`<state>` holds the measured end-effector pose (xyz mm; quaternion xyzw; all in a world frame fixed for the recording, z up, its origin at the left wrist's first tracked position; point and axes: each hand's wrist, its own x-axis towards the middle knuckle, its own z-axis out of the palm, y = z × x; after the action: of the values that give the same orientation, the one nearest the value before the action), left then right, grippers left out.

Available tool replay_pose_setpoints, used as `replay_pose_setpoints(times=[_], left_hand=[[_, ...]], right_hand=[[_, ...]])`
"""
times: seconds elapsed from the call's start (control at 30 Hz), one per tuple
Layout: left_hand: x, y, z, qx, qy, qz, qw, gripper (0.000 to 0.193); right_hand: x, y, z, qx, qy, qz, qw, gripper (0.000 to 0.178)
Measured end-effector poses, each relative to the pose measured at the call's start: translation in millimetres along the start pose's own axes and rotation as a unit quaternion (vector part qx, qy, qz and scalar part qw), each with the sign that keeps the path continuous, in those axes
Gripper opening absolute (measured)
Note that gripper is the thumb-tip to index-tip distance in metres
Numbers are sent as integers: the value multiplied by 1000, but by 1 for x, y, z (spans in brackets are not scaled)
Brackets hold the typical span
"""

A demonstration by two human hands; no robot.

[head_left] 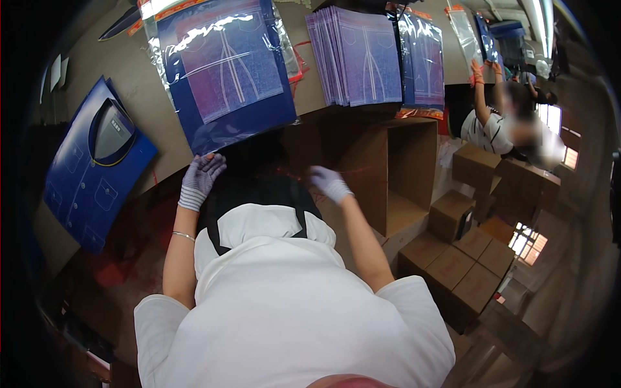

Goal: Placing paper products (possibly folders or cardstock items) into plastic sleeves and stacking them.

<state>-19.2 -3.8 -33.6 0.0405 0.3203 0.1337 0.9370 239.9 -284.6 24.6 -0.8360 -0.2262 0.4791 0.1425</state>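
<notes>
A large clear plastic bag (249, 126) lies in front of me on the table, with blue card sheets inside; the top one has a printed denim picture (236, 71). At the bag's near left corner is my left hand (202, 180), in a striped glove, its fingers loosely stretched and their tips at the edge. My right hand (331, 183), gloved too, hangs over my lap to the right, slightly blurred. Its fingers look stretched out and I see nothing in them. To the left rests a blue shirt-shaped card (94, 174) with a round neck opening.
Fanned denim-print cards (362, 61) lie at the table's back right, beside a filled plastic bag (420, 61). An open cardboard box (412, 174) stands right of my lap. Closed cartons (456, 262) are stacked farther right. Another person (495, 126) handles a bag along the table.
</notes>
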Motion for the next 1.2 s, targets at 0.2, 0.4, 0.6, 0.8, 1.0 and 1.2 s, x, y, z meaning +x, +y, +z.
replay_pose_setpoints(times=[0.2, 0.4, 0.6, 0.8, 1.0, 1.2], left_hand=[[15, 23, 72, -123, -16, 73, 990, 66], [-3, 71, 18, 21, 65, 198, 978, 61], [17, 67, 34, 70, 43, 162, 983, 47], [8, 69, 12, 121, 47, 191, 973, 50], [14, 75, 5, 144, 74, 147, 976, 50], [14, 79, -2, 240, 99, 98, 961, 55]], right_hand=[[91, -148, 25, 283, -23, -257, 924, 16], [144, -125, -48, 328, 93, -24, 940, 18], [174, -181, -84, 5, 362, -83, 928, 38], [123, -236, -62, 172, 314, -386, 850, 40], [-86, -174, -157, 134, 293, -428, 844, 22], [-198, -8, -223, 176, 382, -213, 882, 23]])
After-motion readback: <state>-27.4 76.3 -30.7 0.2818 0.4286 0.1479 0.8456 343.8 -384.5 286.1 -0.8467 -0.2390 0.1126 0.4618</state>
